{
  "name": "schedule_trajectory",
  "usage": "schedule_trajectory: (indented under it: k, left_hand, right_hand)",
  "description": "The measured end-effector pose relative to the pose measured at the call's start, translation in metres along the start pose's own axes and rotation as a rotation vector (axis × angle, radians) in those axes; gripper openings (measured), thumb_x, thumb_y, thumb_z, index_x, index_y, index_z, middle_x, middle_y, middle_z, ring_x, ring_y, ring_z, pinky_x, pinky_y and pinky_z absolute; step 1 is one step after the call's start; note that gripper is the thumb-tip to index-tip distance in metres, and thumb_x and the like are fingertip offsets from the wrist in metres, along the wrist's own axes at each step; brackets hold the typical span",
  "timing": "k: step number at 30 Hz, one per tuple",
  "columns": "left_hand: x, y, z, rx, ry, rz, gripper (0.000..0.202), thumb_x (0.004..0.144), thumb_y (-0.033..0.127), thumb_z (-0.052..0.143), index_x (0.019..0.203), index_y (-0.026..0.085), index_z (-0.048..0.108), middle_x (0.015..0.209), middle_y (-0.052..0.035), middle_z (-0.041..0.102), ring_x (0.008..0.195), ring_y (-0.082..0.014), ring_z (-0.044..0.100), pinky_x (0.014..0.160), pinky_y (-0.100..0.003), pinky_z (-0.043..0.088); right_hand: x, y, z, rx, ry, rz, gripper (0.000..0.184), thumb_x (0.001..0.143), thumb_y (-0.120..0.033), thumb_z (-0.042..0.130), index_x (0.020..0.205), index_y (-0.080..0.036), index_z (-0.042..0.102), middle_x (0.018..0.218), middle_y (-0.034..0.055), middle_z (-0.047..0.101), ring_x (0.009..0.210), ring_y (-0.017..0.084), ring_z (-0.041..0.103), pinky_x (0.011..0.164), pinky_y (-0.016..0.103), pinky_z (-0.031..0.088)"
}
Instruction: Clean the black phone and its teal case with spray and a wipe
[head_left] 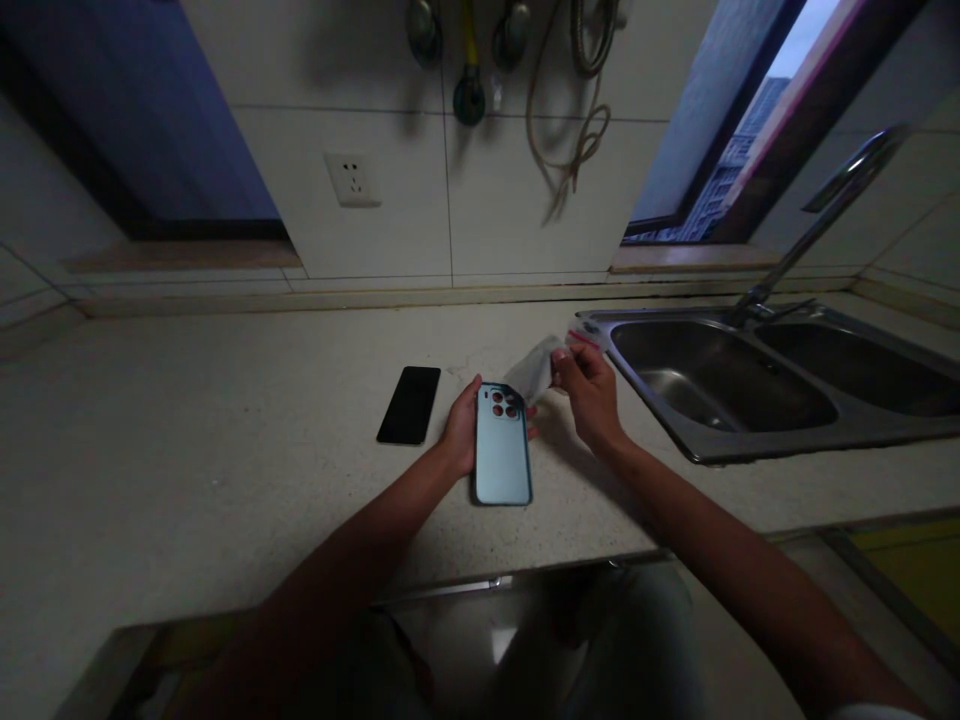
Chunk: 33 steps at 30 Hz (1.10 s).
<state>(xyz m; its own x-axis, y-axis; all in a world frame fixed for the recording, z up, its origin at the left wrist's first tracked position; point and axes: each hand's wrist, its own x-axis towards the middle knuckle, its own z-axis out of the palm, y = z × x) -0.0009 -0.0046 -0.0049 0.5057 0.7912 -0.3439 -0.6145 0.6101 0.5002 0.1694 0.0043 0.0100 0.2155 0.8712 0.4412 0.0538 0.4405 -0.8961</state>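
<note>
A light blue phone lies back-up on the pale countertop, its camera cluster at the far end. My left hand grips its left edge, with fingertips showing on the right side. My right hand is just right of the phone, pinching a small clear plastic wrapper with a red strip, held above the counter beside the phone's top. A black flat slab, like a phone or screen panel, lies on the counter to the left of my left hand.
A steel double sink with a tall faucet fills the right side. A wall socket and hanging utensils and a cord are on the tiled wall behind. The counter's front edge runs below my forearms.
</note>
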Motion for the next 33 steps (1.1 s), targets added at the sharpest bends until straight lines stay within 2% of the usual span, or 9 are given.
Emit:
schedule_trajectory:
  k: [3,7,9,11,14,20,25,29,33]
  left_hand:
    - [-0.001,-0.001,0.002,0.01,0.007,-0.001,0.055,0.098,0.054,0.036,0.095,0.01,0.069,0.085,-0.0164,0.074,0.083,-0.029,0.073,0.08,-0.046,0.058]
    - [-0.001,-0.002,0.005,0.006,0.056,0.016,0.051,0.098,0.051,0.039,0.099,0.012,0.072,0.084,-0.0152,0.075,0.082,-0.0285,0.074,0.078,-0.043,0.058]
    - [0.0,-0.003,0.005,-0.006,0.095,0.022,0.051,0.098,0.052,0.041,0.1,0.012,0.072,0.084,-0.0145,0.075,0.08,-0.0278,0.074,0.078,-0.042,0.058]
    - [0.001,-0.004,0.005,-0.017,0.117,0.03,0.053,0.098,0.055,0.041,0.101,0.012,0.072,0.085,-0.0145,0.076,0.081,-0.0278,0.074,0.08,-0.042,0.058]
    - [0.002,-0.005,0.003,-0.024,0.119,0.032,0.056,0.098,0.057,0.039,0.104,0.012,0.072,0.088,-0.0151,0.076,0.084,-0.0285,0.074,0.082,-0.042,0.057]
    - [0.006,0.0,-0.002,-0.077,0.052,0.041,0.062,0.099,0.058,0.035,0.112,0.009,0.07,0.096,-0.0183,0.076,0.092,-0.0307,0.074,0.086,-0.044,0.057]
    - [0.009,0.009,-0.007,-0.07,0.117,0.196,0.064,0.099,0.059,0.033,0.119,0.008,0.067,0.097,-0.0188,0.076,0.092,-0.0302,0.073,0.083,-0.044,0.058]
    - [0.009,0.014,-0.009,-0.025,0.097,0.182,0.068,0.098,0.061,0.032,0.12,0.006,0.066,0.097,-0.0202,0.075,0.091,-0.0305,0.073,0.081,-0.045,0.058]
    - [0.009,0.015,-0.008,-0.022,0.078,0.152,0.07,0.098,0.062,0.032,0.121,0.006,0.066,0.099,-0.0219,0.075,0.091,-0.0318,0.073,0.081,-0.047,0.058]
  right_hand:
    - [-0.004,-0.001,0.0,-0.175,-0.038,-0.185,0.023,0.092,-0.046,0.059,0.084,-0.024,0.059,0.077,0.0008,0.06,0.071,0.017,0.057,0.071,0.033,0.051]
    - [-0.015,0.001,0.008,-0.416,-0.508,-0.418,0.014,0.093,-0.033,0.058,0.087,-0.023,0.066,0.095,0.0078,0.069,0.092,0.024,0.063,0.086,0.042,0.052]
    - [-0.02,0.005,0.014,-0.495,-0.679,-0.506,0.013,0.093,-0.027,0.056,0.092,-0.024,0.068,0.106,0.0099,0.071,0.104,0.027,0.063,0.094,0.046,0.051]
    - [-0.023,0.009,0.017,-0.561,-0.73,-0.554,0.019,0.095,-0.022,0.051,0.102,-0.024,0.068,0.117,0.0107,0.07,0.113,0.026,0.062,0.099,0.047,0.051]
    - [-0.025,0.014,0.018,-0.653,-0.715,-0.592,0.027,0.098,-0.018,0.047,0.118,-0.022,0.064,0.128,0.0116,0.067,0.12,0.025,0.062,0.1,0.044,0.052]
    - [-0.031,0.008,0.017,-0.767,-0.816,-0.769,0.021,0.1,-0.02,0.049,0.104,-0.018,0.07,0.101,0.011,0.074,0.098,0.021,0.068,0.082,0.033,0.055]
    - [-0.035,-0.007,0.018,-0.617,-1.1,-0.987,0.025,0.1,-0.022,0.049,0.088,-0.017,0.07,0.08,0.0059,0.072,0.081,0.018,0.064,0.077,0.03,0.05]
    - [-0.034,-0.013,0.015,-0.571,-1.254,-0.996,0.028,0.101,-0.023,0.048,0.082,-0.017,0.068,0.08,0.0054,0.071,0.078,0.016,0.063,0.078,0.03,0.047]
    - [-0.024,-0.017,0.003,-0.684,-1.273,-0.912,0.023,0.097,-0.026,0.053,0.087,-0.017,0.071,0.081,0.0057,0.071,0.074,0.017,0.061,0.075,0.031,0.043]
